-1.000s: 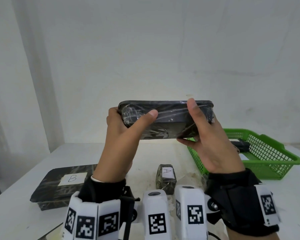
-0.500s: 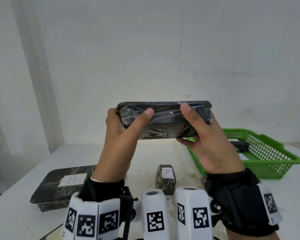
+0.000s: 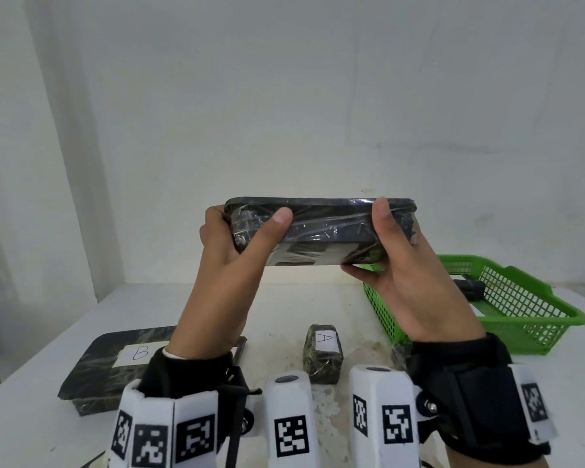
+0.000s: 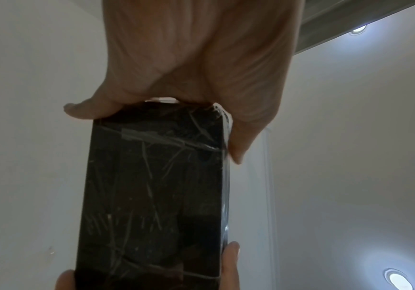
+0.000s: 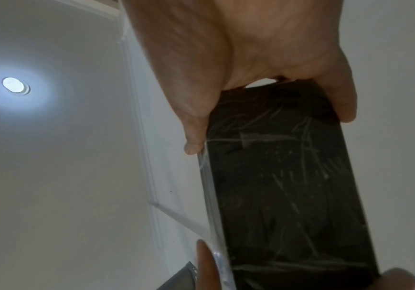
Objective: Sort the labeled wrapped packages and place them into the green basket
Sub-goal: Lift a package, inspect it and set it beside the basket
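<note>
On the table (image 3: 31, 393), at the near left, a flat package labelled B (image 3: 115, 361) is laid with its label upward, and a small package labelled A (image 3: 323, 352) is set near the middle. Above them a long black wrapped package (image 3: 321, 231) is held in the air, its long axis running left to right, the left hand (image 3: 227, 265) gripping its left end and the right hand (image 3: 409, 275) its right end, thumbs on the near face. The green basket (image 3: 527, 319) is seen at the far right of the table.

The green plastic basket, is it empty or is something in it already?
Not empty. The green plastic basket on the white table holds at least one dark wrapped package; the right hand hides the rest.
</note>
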{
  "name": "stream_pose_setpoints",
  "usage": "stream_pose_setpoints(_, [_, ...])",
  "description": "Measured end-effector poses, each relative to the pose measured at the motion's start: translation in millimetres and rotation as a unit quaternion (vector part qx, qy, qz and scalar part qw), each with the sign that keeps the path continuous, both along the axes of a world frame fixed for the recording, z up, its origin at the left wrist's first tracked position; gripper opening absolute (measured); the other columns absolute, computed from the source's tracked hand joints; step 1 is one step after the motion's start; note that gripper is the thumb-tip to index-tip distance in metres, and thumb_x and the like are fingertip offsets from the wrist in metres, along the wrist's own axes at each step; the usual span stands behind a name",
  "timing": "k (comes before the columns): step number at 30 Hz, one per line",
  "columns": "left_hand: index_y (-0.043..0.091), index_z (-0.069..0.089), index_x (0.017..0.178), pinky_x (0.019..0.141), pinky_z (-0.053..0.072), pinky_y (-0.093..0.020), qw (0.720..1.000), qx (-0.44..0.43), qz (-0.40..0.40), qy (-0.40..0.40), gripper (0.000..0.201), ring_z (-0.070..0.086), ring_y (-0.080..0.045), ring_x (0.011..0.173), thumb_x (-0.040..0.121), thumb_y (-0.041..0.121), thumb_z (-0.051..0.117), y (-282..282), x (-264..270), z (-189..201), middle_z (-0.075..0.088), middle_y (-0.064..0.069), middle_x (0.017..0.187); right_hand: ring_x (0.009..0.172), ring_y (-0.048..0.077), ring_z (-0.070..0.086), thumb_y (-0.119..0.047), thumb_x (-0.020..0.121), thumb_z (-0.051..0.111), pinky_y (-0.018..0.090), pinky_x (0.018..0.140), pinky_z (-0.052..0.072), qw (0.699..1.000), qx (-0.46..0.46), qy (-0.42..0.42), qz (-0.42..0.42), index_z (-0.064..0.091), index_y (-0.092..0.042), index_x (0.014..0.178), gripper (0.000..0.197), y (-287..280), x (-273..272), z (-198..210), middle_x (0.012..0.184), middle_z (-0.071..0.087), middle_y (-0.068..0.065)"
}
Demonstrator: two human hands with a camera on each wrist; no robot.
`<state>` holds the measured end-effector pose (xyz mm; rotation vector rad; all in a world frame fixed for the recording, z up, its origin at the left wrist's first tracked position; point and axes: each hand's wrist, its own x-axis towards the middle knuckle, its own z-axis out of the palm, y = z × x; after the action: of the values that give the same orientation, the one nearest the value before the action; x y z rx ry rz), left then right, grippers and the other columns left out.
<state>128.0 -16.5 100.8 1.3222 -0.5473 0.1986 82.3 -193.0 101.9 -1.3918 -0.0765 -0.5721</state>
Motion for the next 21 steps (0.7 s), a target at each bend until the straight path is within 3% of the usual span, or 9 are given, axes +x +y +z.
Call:
stream_pose_setpoints(2, [0.035, 0.053, 0.102, 0.108, 0.039, -0.042, 1.0, -0.005, -0.022, 0.005, 0.057, 0.056, -0.017, 0.11, 0.06, 0.069, 0.071, 1.4, -0.8, 1.4, 0.053, -0.012, 0.132, 0.12, 0.039, 0.054, -0.08, 0.044, 0.077, 0.044, 0.096, 0.054, 1.0, -0.01, -0.011, 0.0, 0.051, -0.02, 0.133, 0.111, -1.1, -1.4, 0.2, 0.13, 0.058, 0.019])
stream_pose_setpoints(4, [0.034, 0.054, 0.104, 0.104, 0.042, -0.041, 0.999, -0.01, -0.041, 0.009, 0.058, 0.052, -0.016, 0.095, 0.061, 0.069, 0.071, 1.6, -1.7, 1.9, 0.05, -0.013, 0.136, 0.12, 0.038, 0.055, -0.079, 0.044, 0.077, 0.045, 0.097, 0.053, 1.0, -0.012, -0.025, 0.004, 0.053, -0.017, 0.129, 0.108, -2.1, -3.8, 0.7, 0.13, 0.058, 0.018])
stream_pose_setpoints(8, [0.031, 0.056, 0.103, 0.107, 0.044, -0.049, 0.999, -0.013, -0.036, 0.013, 0.054, 0.055, -0.027, 0.103, 0.062, 0.062, 0.073, 1.8, -0.5, 1.2, 0.05, -0.014, 0.137, 0.104, 0.024, 0.062, -0.075, 0.048, 0.078, 0.046, 0.1, 0.05, 0.998, -0.011, -0.056, 0.016, 0.049, -0.01, 0.128, 0.107, -2.0, -9.1, 3.5, 0.115, 0.066, 0.007])
stream_pose_setpoints(10, [0.031, 0.06, 0.107, 0.102, 0.046, -0.044, 0.999, -0.003, -0.033, 0.034, 0.058, 0.056, -0.026, 0.117, 0.06, 0.062, 0.073, 3.9, 5.3, -0.5, 0.05, -0.01, 0.138, 0.098, 0.022, 0.058, -0.065, 0.055, 0.08, 0.05, 0.103, 0.046, 0.997, 0.001, -0.066, 0.029, 0.052, -0.007, 0.116, 0.089, -3.4, -10.3, 3.3, 0.107, 0.063, 0.007])
stream_pose_setpoints(12, [0.036, 0.062, 0.113, 0.098, 0.046, -0.041, 0.997, 0.02, -0.04, 0.058, 0.061, 0.057, -0.014, 0.116, 0.058, 0.06, 0.073, 6.6, 9.8, -1.2, 0.052, -0.001, 0.137, 0.093, 0.018, 0.061, -0.049, 0.061, 0.079, 0.048, 0.101, 0.045, 0.996, 0.01, -0.081, 0.035, 0.056, -0.015, 0.098, 0.055, -6.5, -11.1, 3.4, 0.098, 0.064, 0.004])
stream_pose_setpoints(14, [0.031, 0.059, 0.124, 0.093, 0.047, -0.042, 0.993, 0.009, -0.073, 0.091, 0.066, 0.057, -0.01, 0.113, 0.062, 0.047, 0.075, 7.9, 10.7, 0.0, 0.058, 0.004, 0.125, 0.083, 0.013, 0.064, -0.032, 0.064, 0.08, 0.041, 0.092, 0.049, 0.994, 0.017, -0.101, 0.043, 0.054, -0.017, 0.089, 0.039, -10.9, -10.5, 4.0, 0.086, 0.064, -0.002])
stream_pose_setpoints(16, [0.018, 0.053, 0.133, 0.092, 0.051, -0.044, 0.988, -0.019, -0.104, 0.114, 0.077, 0.06, -0.018, 0.117, 0.062, 0.04, 0.077, 6.7, 6.6, 3.5, 0.063, 0.0, 0.115, 0.078, 0.011, 0.065, -0.014, 0.064, 0.084, 0.032, 0.082, 0.054, 0.99, 0.028, -0.12, 0.075, 0.052, -0.016, 0.09, 0.041, -16.4, -10.1, 3.9, 0.078, 0.064, -0.005])
stream_pose_setpoints(19, [0.009, 0.05, 0.134, 0.092, 0.054, -0.04, 0.989, -0.077, -0.081, 0.1, 0.08, 0.068, -0.014, 0.103, 0.066, 0.03, 0.086, -0.8, 4.0, 4.0, 0.065, -0.006, 0.115, 0.086, 0.014, 0.065, -0.018, 0.051, 0.085, 0.029, 0.08, 0.055, 0.987, 0.005, -0.111, 0.118, 0.049, -0.018, 0.105, 0.064, -20.5, -12.7, 4.1, 0.085, 0.065, -0.004])
stream_pose_setpoints(21, [0.007, 0.049, 0.134, 0.088, 0.056, -0.034, 0.986, -0.121, -0.06, 0.099, 0.074, 0.07, -0.01, 0.092, 0.069, 0.026, 0.079, -3.6, 6.3, 2.6, 0.064, -0.007, 0.114, 0.092, 0.016, 0.063, -0.023, 0.046, 0.09, 0.03, 0.084, 0.053, 0.988, -0.022, -0.094, 0.119, 0.047, -0.019, 0.111, 0.078, -20.0, -12.2, 3.5, 0.091, 0.064, -0.003])
